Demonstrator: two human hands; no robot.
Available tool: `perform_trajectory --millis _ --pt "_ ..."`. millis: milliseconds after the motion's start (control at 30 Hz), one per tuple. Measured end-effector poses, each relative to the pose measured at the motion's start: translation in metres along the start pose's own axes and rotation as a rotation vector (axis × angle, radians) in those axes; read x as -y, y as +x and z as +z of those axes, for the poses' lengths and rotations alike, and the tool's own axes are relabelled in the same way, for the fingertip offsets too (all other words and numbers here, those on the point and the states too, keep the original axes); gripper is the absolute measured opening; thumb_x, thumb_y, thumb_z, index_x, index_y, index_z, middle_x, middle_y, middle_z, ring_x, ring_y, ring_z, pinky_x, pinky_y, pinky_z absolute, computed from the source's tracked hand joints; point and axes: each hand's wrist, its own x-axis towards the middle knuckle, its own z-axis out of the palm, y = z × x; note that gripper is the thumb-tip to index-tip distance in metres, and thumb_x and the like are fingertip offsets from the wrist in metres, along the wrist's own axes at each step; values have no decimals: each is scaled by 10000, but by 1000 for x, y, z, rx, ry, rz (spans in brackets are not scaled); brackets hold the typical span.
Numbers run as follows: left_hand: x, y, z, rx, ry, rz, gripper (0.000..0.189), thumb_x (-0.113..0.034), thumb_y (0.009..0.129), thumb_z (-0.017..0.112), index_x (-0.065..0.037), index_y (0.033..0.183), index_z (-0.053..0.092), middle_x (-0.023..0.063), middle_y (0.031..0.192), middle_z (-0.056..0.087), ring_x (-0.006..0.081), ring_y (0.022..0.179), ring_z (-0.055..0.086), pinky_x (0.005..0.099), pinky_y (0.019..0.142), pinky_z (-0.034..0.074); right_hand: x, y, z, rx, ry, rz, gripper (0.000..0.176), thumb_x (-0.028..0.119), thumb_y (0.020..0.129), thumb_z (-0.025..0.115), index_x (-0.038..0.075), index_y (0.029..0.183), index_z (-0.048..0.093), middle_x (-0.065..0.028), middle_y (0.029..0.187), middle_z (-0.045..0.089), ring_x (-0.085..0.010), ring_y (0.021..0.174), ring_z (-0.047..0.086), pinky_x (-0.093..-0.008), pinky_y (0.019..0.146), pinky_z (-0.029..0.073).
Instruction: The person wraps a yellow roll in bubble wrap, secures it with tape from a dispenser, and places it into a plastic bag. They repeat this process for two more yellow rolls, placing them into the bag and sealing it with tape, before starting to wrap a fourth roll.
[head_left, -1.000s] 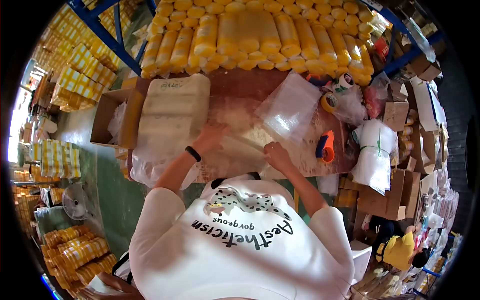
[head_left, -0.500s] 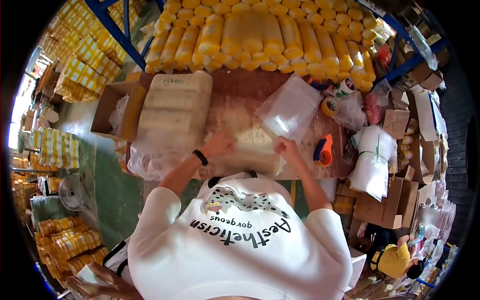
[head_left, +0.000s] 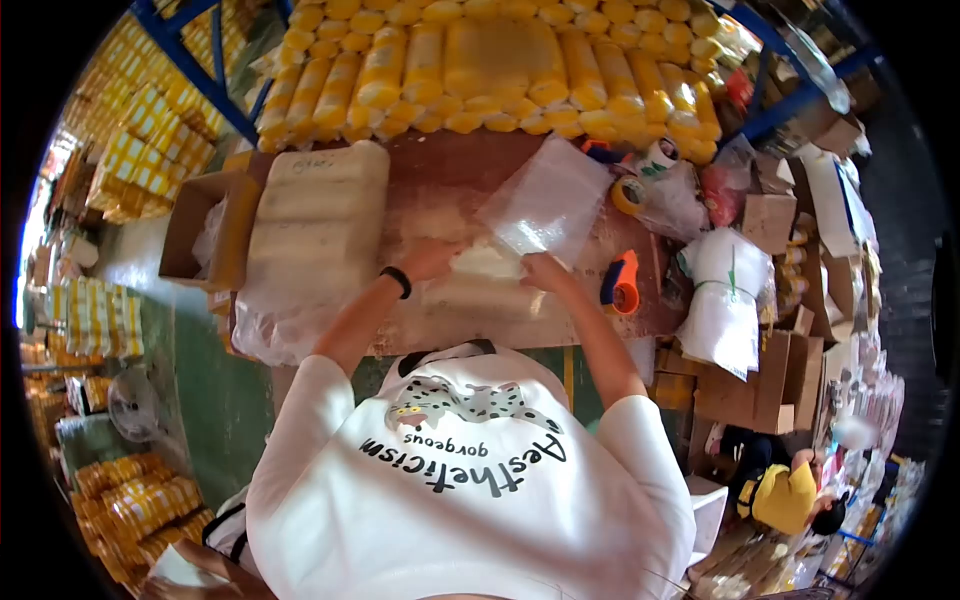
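Observation:
A translucent plastic bag [head_left: 478,298] lies across the front of the reddish table [head_left: 425,165], with a whitish patch near its top edge; its contents are hard to make out. My left hand [head_left: 430,262], with a black band at the wrist, is closed on the bag's upper left edge, its fingers slightly blurred. At the upper right corner my right hand [head_left: 543,271] pinches the plastic in a curled grip. Just beyond it lies a stack of flat clear bags [head_left: 552,198]. Left of my left hand sits a large plastic-wrapped pack of pale rolls [head_left: 318,220].
An orange and blue tape dispenser [head_left: 622,284] and tape rolls [head_left: 628,194] lie on the right. Yellow wrapped rolls [head_left: 490,65] are piled along the back. An open carton [head_left: 215,230] stands at left. A tied plastic bundle [head_left: 728,290] and a co-worker in yellow [head_left: 785,497] are at right.
The whole view has shifted, so the table things sit further left and higher. Both hands have moved slightly away from my body, and the plastic between them lies flatter.

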Motion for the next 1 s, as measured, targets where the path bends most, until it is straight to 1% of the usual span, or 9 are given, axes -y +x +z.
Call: perform_trajectory --millis 133,300,533,633,700,767,867,967,1000 --pt "4 -26 25 -157 305 276 90 -95 743 602 -71 790 529 127 745 560 316 736 561 433 671 442 27 -14 15 -143 -382 51 197 125 714 604 46 892 574 -156 849 613 -329 771 615 -424 684 493" --pt "-33 -70 40 -63 258 225 232 -141 694 613 -109 919 567 68 920 578 257 935 564 421 775 446 37 -68 35 -536 -476 -203 176 122 724 572 85 895 566 -105 846 567 -267 831 602 -417 647 497" --pt "-36 -74 64 -241 395 160 338 -230 681 681 -104 961 539 74 976 524 265 932 530 409 753 462 20 -129 77 -325 -282 -184 137 120 747 559 83 878 557 -87 891 561 -274 819 579 -431 722 470" --pt "-20 -81 70 -294 388 167 260 -219 742 636 -107 953 533 74 991 520 244 926 543 395 668 499 -8 -146 65 -631 -154 172 188 127 741 589 68 915 550 -109 896 568 -300 838 572 -428 750 466" --pt "-18 -94 78 -264 396 132 190 -213 781 602 -111 931 544 73 976 532 231 902 565 387 616 519 -60 -149 54 -567 -818 373 233 164 736 613 35 922 558 -175 979 544 -332 988 528 -468 845 431" --pt "-23 -109 79 -181 446 84 156 -222 796 592 -112 901 560 74 947 544 231 862 587 385 591 523 -61 -151 15 -819 -220 713 258 228 786 612 16 928 578 -204 1103 536 -348 1100 480 -522 903 362" --pt "-20 -117 95 -56 318 131 121 -221 801 583 -105 838 586 78 900 570 252 791 610 387 604 519 -78 -136 14 -693 -126 1117 359 368 794 660 42 940 624 -123 977 637 -331 960 582 -517 910 385" --pt "-60 -109 67 -7 196 42 132 -227 813 569 -102 807 612 90 887 594 270 778 617 391 608 513 -80 -121 -7 -248 -4 1219 368 377 828 648 22 924 621 -169 950 645 -327 913 615 -443 859 433" --pt "-70 -106 56 -53 132 19 132 -224 819 573 -96 813 604 87 890 595 277 778 612 400 614 509 -78 -123 -5 -425 55 1122 347 351 835 645 17 921 616 -178 926 640 -326 884 619 -430 830 444"
